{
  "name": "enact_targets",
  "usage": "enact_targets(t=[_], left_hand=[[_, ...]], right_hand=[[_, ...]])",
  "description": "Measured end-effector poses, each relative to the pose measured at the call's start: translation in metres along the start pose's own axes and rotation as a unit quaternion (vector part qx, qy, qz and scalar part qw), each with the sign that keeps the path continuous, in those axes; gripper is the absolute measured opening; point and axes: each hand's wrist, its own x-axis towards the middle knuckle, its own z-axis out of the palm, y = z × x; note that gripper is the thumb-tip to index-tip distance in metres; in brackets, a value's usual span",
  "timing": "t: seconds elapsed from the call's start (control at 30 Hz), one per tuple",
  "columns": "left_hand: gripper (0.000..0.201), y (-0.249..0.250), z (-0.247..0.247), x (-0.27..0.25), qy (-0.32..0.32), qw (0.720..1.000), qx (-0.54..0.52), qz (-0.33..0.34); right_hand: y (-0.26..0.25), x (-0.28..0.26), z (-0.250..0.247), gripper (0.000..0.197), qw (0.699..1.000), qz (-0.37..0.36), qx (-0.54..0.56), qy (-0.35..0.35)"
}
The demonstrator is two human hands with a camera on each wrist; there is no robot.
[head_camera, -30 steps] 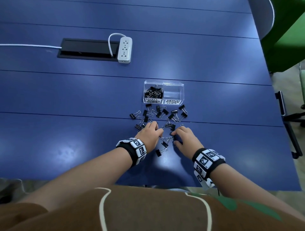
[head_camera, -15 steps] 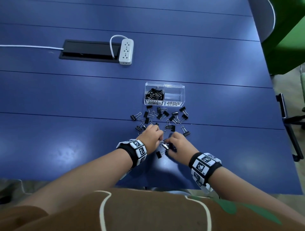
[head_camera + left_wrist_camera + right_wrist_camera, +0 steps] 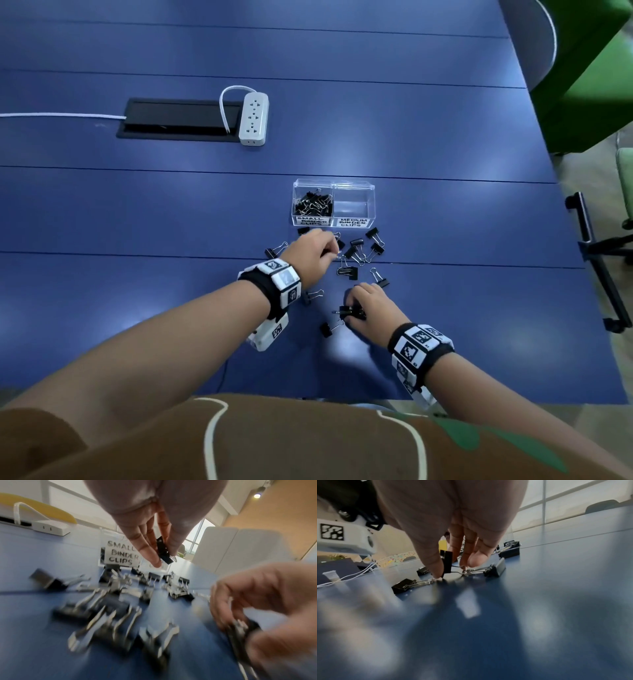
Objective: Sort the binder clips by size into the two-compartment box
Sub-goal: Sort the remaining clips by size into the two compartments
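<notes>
A clear two-compartment box (image 3: 334,186) stands on the blue table. Its left half, labelled small binder clips (image 3: 120,553), holds several black clips (image 3: 312,205); the right half, labelled medium, looks bare. Loose black binder clips (image 3: 356,251) lie scattered in front of the box. My left hand (image 3: 313,255) hovers just before the box and pinches a small black clip (image 3: 163,551) between thumb and fingers. My right hand (image 3: 368,308) is nearer to me, low on the table, gripping a black clip (image 3: 446,562) (image 3: 351,311) that stands on edge.
A white power strip (image 3: 253,118) and a black cable hatch (image 3: 178,118) lie at the back left, with a white cord running left. The table's right edge borders a green partition (image 3: 589,68) and a black chair base (image 3: 596,253).
My left hand has lifted away from the right hand and moved forward toward the box with a clip. The right hand stays near the front clips, now holding one.
</notes>
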Motion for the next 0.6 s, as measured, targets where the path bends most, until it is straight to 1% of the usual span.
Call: enact_targets(t=[0.07, 0.17, 0.23, 0.33, 0.43, 0.53, 0.6], left_hand=[[0.004, 0.012, -0.009, 0.021, 0.023, 1.0, -0.014, 0.002], [0.01, 0.028, -0.02, 0.053, 0.048, 0.999, -0.009, 0.007], [0.013, 0.035, -0.025, 0.072, 0.045, 0.999, 0.015, 0.008], [0.015, 0.038, -0.027, 0.092, 0.027, 0.998, 0.053, 0.009], [0.016, 0.035, -0.026, 0.1, 0.011, 0.998, 0.066, 0.002], [0.016, 0.03, -0.023, 0.096, 0.014, 0.998, 0.063, -0.006], [0.016, 0.027, -0.022, 0.087, 0.024, 0.998, 0.062, -0.004]], right_hand=[[0.001, -0.002, -0.003, 0.014, 1.0, 0.015, 0.017, -0.004], [0.003, -0.003, -0.008, 0.018, 0.996, 0.07, 0.063, -0.003], [0.003, -0.004, -0.014, 0.02, 0.989, 0.105, 0.105, 0.011], [0.007, 0.001, -0.03, 0.023, 0.973, 0.145, 0.17, 0.064], [0.014, 0.018, -0.058, 0.021, 0.961, 0.151, 0.193, 0.131], [0.013, 0.045, -0.089, 0.025, 0.951, 0.151, 0.212, 0.166], [0.009, 0.067, -0.107, 0.025, 0.951, 0.134, 0.201, 0.193]])
